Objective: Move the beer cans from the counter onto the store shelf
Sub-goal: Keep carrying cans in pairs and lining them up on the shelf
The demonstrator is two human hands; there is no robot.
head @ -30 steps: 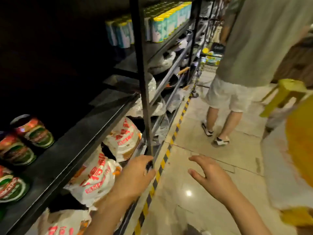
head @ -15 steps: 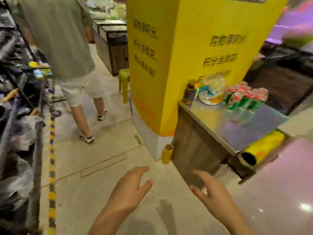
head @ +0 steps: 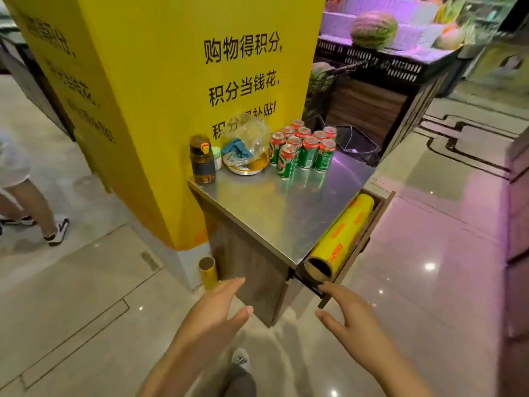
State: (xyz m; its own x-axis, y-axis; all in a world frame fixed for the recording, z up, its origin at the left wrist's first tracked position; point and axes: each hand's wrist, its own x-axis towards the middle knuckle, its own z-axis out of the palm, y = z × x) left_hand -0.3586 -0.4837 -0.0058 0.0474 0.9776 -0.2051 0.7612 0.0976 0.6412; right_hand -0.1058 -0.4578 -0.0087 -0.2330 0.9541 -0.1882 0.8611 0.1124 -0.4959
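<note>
The person has turned away from the dark store shelf, which was right in front a moment ago and is now out of sight. Now the view faces the bench (head: 286, 213), a shiny metal top next to a big yellow pillar (head: 177, 81). Half a second ago the bench was farther off to the right; now it sits near the middle and looks closer. The beer cans (head: 303, 146) stand in a tight bunch at the far end of the bench, red on top and green below, close to the pillar. Just left of them is a round plate (head: 246, 169) with a crinkly plastic bag on it, and left of that a brown bottle (head: 202, 159). A yellow roll of wrap (head: 340, 236) lies in an open drawer on the right side of the bench. The left hand (head: 217, 310) and the right hand (head: 349, 313) both reach forward, low and near, with fingers straight and loose. Each grip is open and holds nothing. The hands are well apart from the cans and not yet over the bench. This looks like the walk back for more cans, so the next job is likely to step closer and take hold of some. Many cans remain to move.
</note>
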